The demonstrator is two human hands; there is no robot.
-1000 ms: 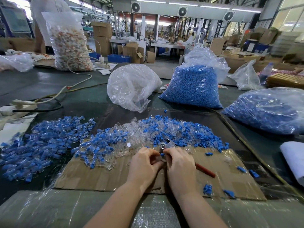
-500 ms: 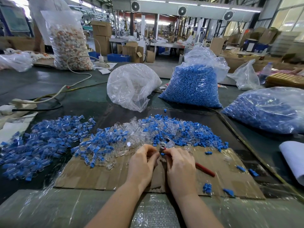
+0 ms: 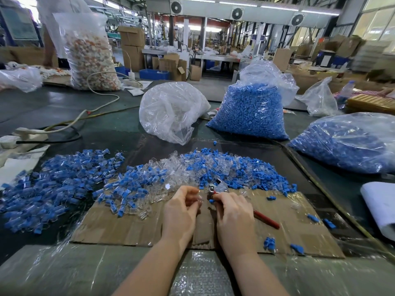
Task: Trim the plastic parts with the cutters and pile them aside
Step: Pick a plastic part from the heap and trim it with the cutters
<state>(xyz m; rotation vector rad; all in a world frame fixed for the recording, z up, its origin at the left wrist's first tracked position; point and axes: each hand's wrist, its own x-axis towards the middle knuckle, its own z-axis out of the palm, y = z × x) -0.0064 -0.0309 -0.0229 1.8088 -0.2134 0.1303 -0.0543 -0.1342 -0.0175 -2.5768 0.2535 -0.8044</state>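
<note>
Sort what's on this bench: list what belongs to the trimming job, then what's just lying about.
In the job: cutters in the right hand; clear part in the left hand; mixed heap of parts; pile of parts on the left; cardboard sheet.

Lying about: bags of blue pieces; clear bag; cables; white roll.

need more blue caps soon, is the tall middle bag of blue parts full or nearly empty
Nearly full: the tall bag bulges with blue parts almost to its gathered neck.
</note>
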